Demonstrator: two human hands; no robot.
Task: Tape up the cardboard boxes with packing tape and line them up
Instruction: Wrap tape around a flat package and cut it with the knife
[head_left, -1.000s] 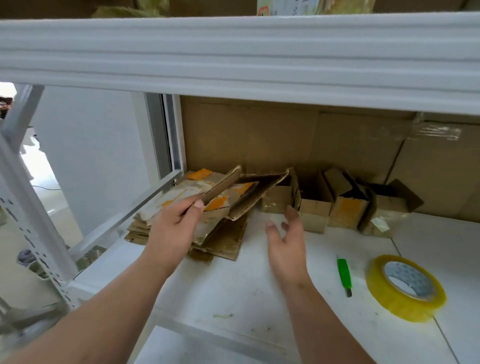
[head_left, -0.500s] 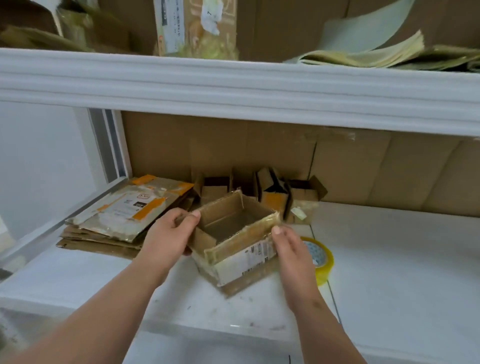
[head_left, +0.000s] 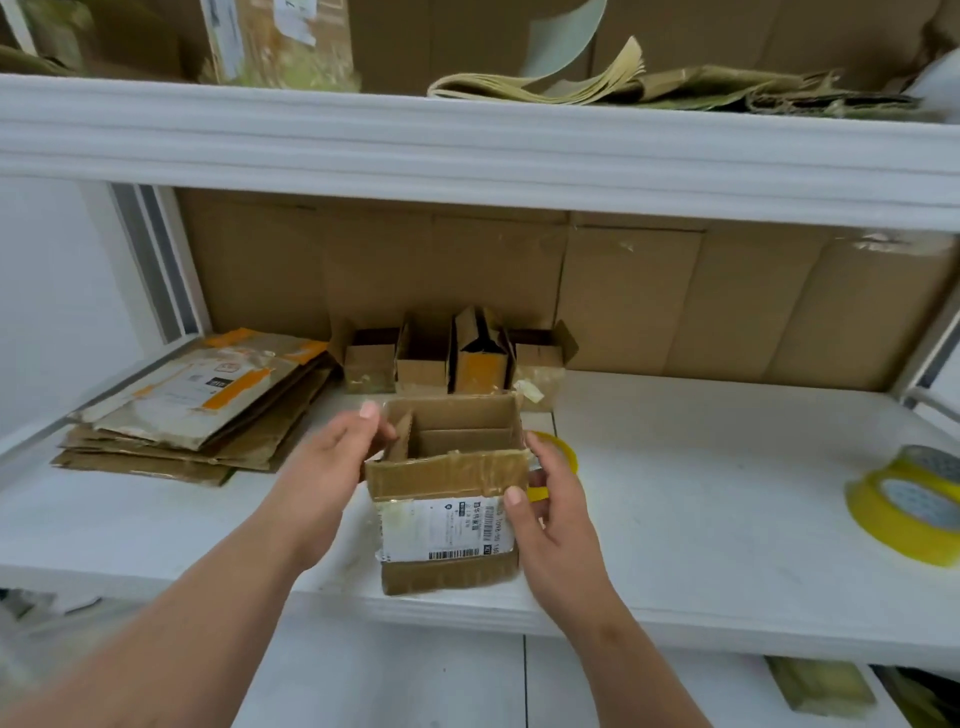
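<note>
An open cardboard box with a white shipping label on its front stands near the front edge of the white shelf. My left hand grips its left side, thumb at the top rim. My right hand holds its right side, thumb on the label corner. Inside, flaps are folded down. A yellow tape roll lies just behind my right hand, mostly hidden. Two more yellow tape rolls sit stacked at the far right. Several small open boxes stand in a row at the back.
A stack of flattened cardboard boxes lies at the left of the shelf. Brown cardboard sheets line the back. The upper shelf's white beam hangs overhead, with cardboard and paper on it. A white window frame bounds the left.
I lifted a flat box off the left stack, opened it into shape and set it upright near the shelf's front edge, both hands holding its sides. The view shifted right.
</note>
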